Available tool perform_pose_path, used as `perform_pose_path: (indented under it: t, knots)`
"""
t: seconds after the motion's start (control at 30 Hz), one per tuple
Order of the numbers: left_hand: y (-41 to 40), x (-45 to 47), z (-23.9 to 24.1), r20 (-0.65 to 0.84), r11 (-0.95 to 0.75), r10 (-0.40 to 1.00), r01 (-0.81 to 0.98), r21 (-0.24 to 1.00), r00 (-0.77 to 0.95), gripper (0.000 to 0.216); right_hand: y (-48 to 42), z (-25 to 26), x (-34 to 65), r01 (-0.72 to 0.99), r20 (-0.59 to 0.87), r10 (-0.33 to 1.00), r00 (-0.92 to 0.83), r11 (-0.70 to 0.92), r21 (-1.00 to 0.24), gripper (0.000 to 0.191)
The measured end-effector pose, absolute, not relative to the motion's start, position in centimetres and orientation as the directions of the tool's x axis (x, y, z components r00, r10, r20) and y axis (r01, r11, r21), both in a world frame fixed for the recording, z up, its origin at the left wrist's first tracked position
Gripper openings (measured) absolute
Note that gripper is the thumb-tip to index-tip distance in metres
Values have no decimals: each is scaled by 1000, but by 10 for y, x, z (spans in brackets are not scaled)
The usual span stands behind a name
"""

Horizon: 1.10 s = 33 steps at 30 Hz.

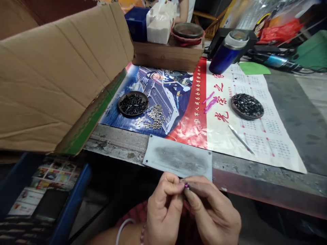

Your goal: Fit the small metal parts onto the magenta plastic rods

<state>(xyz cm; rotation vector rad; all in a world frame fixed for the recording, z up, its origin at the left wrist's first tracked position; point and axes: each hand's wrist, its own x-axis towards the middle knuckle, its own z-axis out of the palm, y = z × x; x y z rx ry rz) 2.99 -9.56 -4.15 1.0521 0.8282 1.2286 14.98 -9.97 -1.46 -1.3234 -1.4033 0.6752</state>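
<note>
Just in front of the table's edge my left hand (165,207) and my right hand (213,209) meet, fingertips touching. Both are closed in a pinch. A tiny shiny purple piece (186,185) shows between the thumb and index finger of my right hand; its kind is too small to tell. What the left fingertips grip, if anything, is hidden. Beyond my hands a grey metal plate (178,155) with a dark smudged middle is fixed at the table edge. Small silver rings (156,116) lie in a loose pile beside a round dish (133,103) of short black pieces.
On the calendar poster (278,136) are a second dish (247,106) of black pieces, pink strips (211,102) and a thin blade tool (240,139). A blue flask (228,52) leans behind. A cardboard box (63,78) stands left; a person's arm (183,12) shows at the back.
</note>
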Motion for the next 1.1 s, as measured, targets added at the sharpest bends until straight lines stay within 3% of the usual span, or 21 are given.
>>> perform_pose_path:
  t: [0.37, 0.53, 0.73, 0.9, 1.0, 1.1]
  knots:
    - [-92, 25, -37, 36, 33, 972, -287, 957, 232, 13, -104, -7, 146, 562, 326, 941, 87, 224, -796, 13]
    - [-95, 24, -40, 32, 26, 975, -252, 967, 222, 13, -101, -6, 141, 650, 417, 906, 74, 273, -709, 18]
    - [-97, 23, -37, 58, -8, 976, -231, 973, 211, 15, -102, -15, 138, 675, 451, 889, 78, 286, -680, 25]
    - [-98, 25, -35, 87, -35, 971, -226, 973, 222, 16, -99, -25, 140, 700, 546, 828, 129, 313, -641, 14]
    - [-100, 25, -36, 69, -21, 971, -208, 978, 228, 13, -96, -27, 142, 747, 584, 805, 104, 324, -580, 24]
    - [-100, 24, -37, 60, -21, 976, -187, 982, 211, 13, -96, -26, 144, 675, 473, 879, 66, 310, -670, 35]
